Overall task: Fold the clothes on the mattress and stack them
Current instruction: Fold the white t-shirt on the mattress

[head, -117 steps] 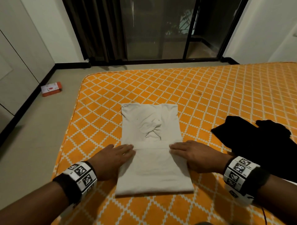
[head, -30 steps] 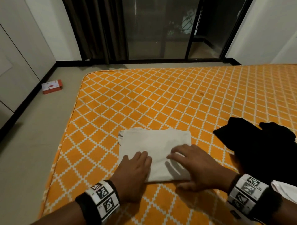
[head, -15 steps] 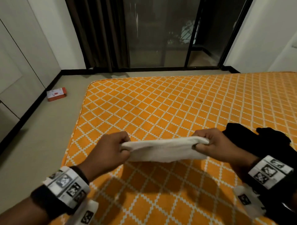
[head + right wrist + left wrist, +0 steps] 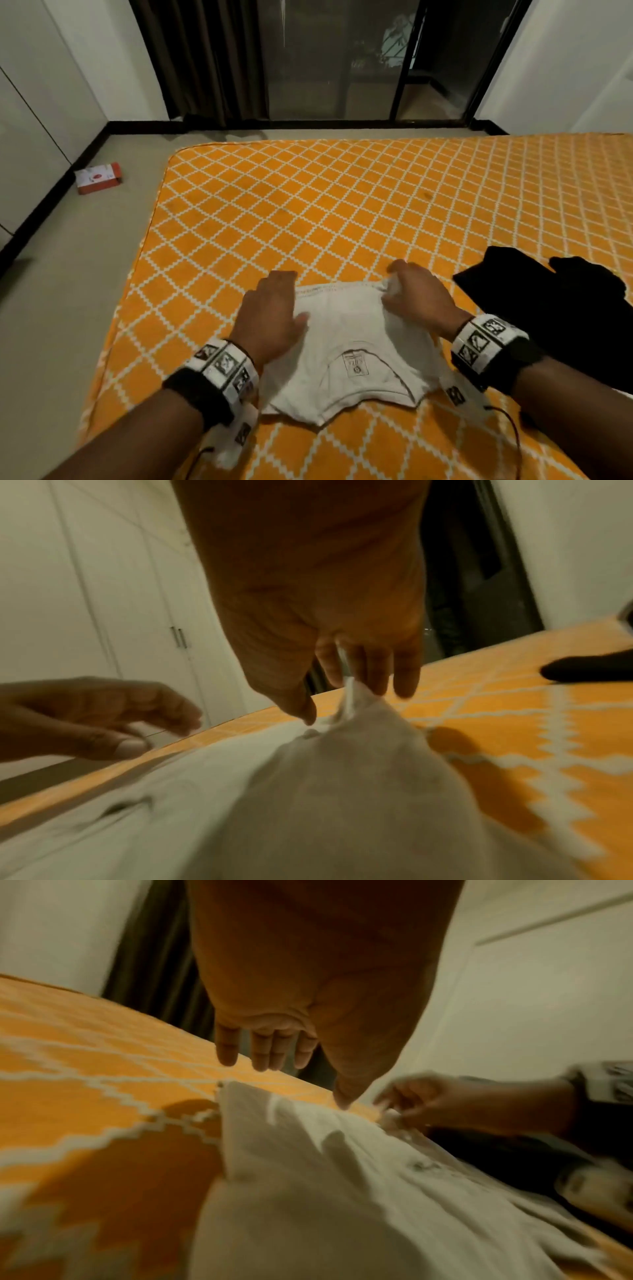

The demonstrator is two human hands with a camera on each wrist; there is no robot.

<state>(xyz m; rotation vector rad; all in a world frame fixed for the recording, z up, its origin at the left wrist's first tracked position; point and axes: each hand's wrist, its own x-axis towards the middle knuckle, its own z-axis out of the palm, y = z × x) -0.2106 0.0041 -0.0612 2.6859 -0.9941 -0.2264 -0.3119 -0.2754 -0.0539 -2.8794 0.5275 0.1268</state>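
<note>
- The white shirt (image 4: 346, 359) lies folded on the near part of the mattress (image 4: 308, 212), collar toward the person.
- The right hand (image 4: 419, 301) pinches its far right corner; it should lay that corner down squarely.
- The left hand (image 4: 270, 315), fingers relaxed and slightly apart, should press the left edge flat.

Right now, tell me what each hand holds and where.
Right hand pinches the white shirt at its far right corner. Left hand holds nothing, fingers open over the shirt's left edge.
</note>
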